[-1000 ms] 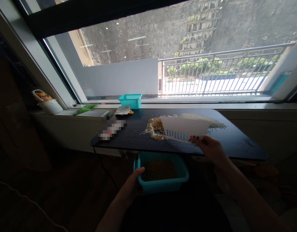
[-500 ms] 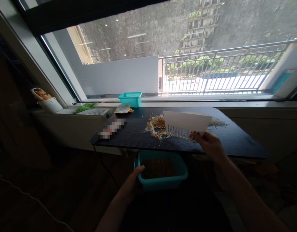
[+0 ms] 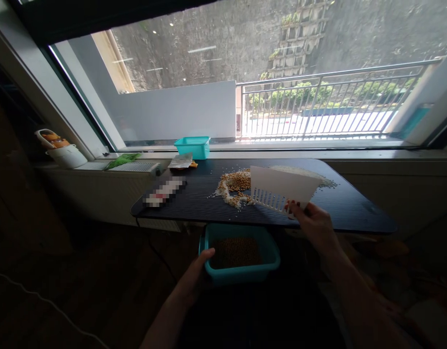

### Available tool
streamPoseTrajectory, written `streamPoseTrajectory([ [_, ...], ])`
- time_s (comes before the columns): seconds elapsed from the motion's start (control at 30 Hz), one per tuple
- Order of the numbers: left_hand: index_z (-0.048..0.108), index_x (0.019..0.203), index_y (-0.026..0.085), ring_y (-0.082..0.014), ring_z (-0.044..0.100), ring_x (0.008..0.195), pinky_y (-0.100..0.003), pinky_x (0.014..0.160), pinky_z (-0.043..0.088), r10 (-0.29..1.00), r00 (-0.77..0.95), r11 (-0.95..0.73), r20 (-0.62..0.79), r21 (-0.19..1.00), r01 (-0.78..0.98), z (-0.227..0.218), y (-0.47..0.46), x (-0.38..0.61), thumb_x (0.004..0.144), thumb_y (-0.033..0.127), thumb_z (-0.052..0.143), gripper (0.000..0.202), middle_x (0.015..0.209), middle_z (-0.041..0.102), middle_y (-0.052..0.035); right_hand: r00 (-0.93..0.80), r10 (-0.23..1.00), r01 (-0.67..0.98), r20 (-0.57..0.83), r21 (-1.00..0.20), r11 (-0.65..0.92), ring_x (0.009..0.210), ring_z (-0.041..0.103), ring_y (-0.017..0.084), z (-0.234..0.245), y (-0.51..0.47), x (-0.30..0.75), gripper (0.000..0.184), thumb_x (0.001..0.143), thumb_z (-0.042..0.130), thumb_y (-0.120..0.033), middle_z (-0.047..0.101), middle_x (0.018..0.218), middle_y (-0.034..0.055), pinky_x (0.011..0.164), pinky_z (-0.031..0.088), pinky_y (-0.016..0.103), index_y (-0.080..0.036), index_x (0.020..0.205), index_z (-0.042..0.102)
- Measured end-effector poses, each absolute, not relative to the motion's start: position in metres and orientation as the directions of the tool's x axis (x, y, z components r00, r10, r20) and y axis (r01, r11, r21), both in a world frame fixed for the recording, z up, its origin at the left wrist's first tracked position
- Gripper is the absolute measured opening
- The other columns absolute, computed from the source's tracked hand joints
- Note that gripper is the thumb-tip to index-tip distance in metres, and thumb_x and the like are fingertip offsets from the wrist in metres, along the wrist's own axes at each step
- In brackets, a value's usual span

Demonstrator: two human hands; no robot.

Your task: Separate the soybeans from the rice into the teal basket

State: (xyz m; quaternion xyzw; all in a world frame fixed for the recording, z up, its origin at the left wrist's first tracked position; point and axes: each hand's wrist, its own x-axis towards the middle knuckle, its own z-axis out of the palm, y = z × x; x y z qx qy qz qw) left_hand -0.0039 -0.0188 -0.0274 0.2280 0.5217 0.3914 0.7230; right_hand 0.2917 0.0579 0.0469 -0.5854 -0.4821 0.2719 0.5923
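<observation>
My left hand point(image 3: 194, 277) grips the left rim of a teal plastic tub point(image 3: 270, 261) held just below the front edge of the black table point(image 3: 354, 208). The tub holds brown beans point(image 3: 236, 252). My right hand point(image 3: 313, 224) is closed on a white slotted scoop point(image 3: 281, 188), whose comb-like edge rests on the tabletop. A pile of yellow beans mixed with white grains point(image 3: 233, 186) lies just left of the scoop. A band of white grains point(image 3: 317, 175) shows behind the scoop.
A second teal tub point(image 3: 193, 147) stands on the window ledge. Beside it lie a crumpled packet point(image 3: 182, 161), a green bag point(image 3: 122, 159) and a white pot point(image 3: 66, 156). A blurred flat item point(image 3: 164, 191) lies on the table's left part. A cable point(image 3: 41, 303) crosses the dark floor.
The scoop's slotted edge has moved a little left and nearer the front edge, pushing the bean pile. The tub stays under the table edge in my left hand.
</observation>
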Motion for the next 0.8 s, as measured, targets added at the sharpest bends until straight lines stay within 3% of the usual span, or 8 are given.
streamPoseTrajectory([
  [0.37,0.052,0.136,0.017,-0.0346,0.059,0.120,-0.043,0.086,0.055,0.792,0.142,0.603,-0.594,0.724,-0.336,-0.029,-0.019,-0.005,0.081,0.049,0.063,0.065,0.136,0.059,-0.0159,0.368,0.900,0.161,0.233,-0.969,0.185,0.069,0.071,0.023,0.040,0.048,0.294,0.040,0.061,0.080,-0.056,0.077,0.075,0.0048,0.070,0.058,0.036,-0.020,0.078,0.075],
  [0.5,0.051,0.137,0.016,-0.0339,0.059,0.118,-0.042,0.086,0.055,0.806,0.172,0.588,-0.567,0.734,-0.340,-0.026,-0.020,-0.002,0.082,0.048,0.063,0.064,0.135,0.060,-0.0157,0.479,0.850,0.113,0.218,-0.976,0.187,0.076,0.071,0.022,0.030,0.040,0.301,0.034,0.067,0.078,-0.051,0.078,0.082,0.0027,0.076,0.056,0.034,-0.022,0.084,0.075],
  [0.63,0.049,0.139,0.014,-0.0337,0.061,0.115,-0.042,0.084,0.056,0.802,0.180,0.594,-0.569,0.729,-0.339,-0.025,-0.021,0.001,0.083,0.047,0.062,0.066,0.132,0.062,-0.0165,0.541,0.814,0.134,0.211,-0.977,0.164,0.077,0.071,0.022,0.021,0.040,0.311,0.032,0.068,0.077,-0.051,0.077,0.078,0.0018,0.078,0.056,0.034,-0.022,0.083,0.075],
  [0.8,0.048,0.140,0.014,-0.0326,0.062,0.113,-0.042,0.084,0.057,0.807,0.217,0.590,-0.549,0.741,-0.322,-0.026,-0.021,0.002,0.082,0.048,0.063,0.069,0.126,0.065,-0.0155,0.499,0.846,0.147,0.189,-0.980,0.132,0.078,0.072,0.025,0.016,0.035,0.316,0.037,0.067,0.078,-0.053,0.078,0.082,0.0039,0.079,0.056,0.038,-0.021,0.084,0.075],
])
